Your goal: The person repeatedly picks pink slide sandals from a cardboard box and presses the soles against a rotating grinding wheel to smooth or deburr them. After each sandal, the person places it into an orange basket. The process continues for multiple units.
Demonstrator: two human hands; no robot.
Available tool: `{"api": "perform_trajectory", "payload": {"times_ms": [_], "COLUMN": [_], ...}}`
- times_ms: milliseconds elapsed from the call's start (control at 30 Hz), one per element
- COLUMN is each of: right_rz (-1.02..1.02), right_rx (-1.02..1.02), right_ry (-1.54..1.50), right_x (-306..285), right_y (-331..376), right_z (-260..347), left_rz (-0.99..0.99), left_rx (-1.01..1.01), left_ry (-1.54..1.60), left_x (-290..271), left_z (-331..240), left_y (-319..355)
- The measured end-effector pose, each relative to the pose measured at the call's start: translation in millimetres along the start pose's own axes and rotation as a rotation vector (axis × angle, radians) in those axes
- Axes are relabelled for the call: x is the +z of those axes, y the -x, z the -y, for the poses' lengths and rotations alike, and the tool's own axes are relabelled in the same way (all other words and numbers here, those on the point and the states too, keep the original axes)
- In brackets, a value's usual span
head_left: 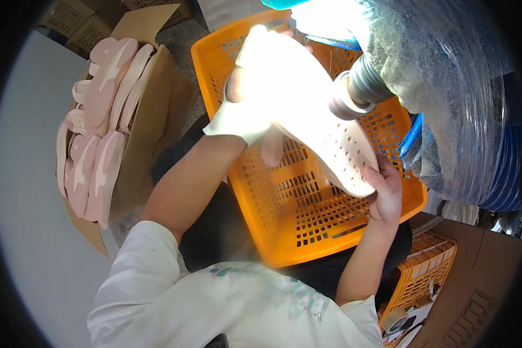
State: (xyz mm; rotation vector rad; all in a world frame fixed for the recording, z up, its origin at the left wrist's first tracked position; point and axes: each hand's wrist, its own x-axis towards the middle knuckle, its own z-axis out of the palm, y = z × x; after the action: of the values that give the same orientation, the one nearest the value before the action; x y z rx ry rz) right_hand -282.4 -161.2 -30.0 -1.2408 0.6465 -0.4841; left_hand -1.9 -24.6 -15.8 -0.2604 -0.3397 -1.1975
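Note:
A pale pink shoe sole [345, 148] dotted with small holes slants over an orange perforated basket [255, 232]. My right hand [385, 188] grips its lower right end, thumb on top and fingers beneath. My left hand [238, 113], in a white glove or wrap, lies against the upper part of the sole. Strong glare washes out that area, so most of the left fingers and the sole's upper outline are lost. Just beyond the sole, close to its edge, is a grey ribbed tube [365, 84] with a pale round end.
At the left, an opened cardboard box [151, 139] holds several pink soles [107, 81] in stacks. Clear plastic [446, 116] covers blue and grey equipment at upper right. A second orange basket [426, 267] with small items stands at lower right beside a brown carton [475, 290].

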Motion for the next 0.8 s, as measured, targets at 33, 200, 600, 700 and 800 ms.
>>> {"api": "perform_trajectory", "payload": {"times_ms": [33, 200, 600, 700, 800], "right_rz": [0.103, 0.354, 0.183, 0.165, 0.155], "right_rx": [0.026, -0.048, -0.379, -0.388, -0.381], "right_ry": [0.036, 0.200, 0.698, 0.733, 0.747], "right_x": [-8, -14, -32, -33, -36], "right_y": [-7, -43, -58, -56, -52], "right_z": [6, 24, 83, 84, 81], "left_rz": [-0.071, -0.206, -0.103, -0.156, -0.142], "left_rx": [0.032, 0.036, -0.028, -0.017, 0.001], "left_ry": [-0.012, -0.486, -0.525, -0.366, -0.373], "left_x": [-1, -9, 18, 18, 19], "left_z": [5, 53, 71, 73, 72], "left_y": [7, 17, 16, 15, 16]}}
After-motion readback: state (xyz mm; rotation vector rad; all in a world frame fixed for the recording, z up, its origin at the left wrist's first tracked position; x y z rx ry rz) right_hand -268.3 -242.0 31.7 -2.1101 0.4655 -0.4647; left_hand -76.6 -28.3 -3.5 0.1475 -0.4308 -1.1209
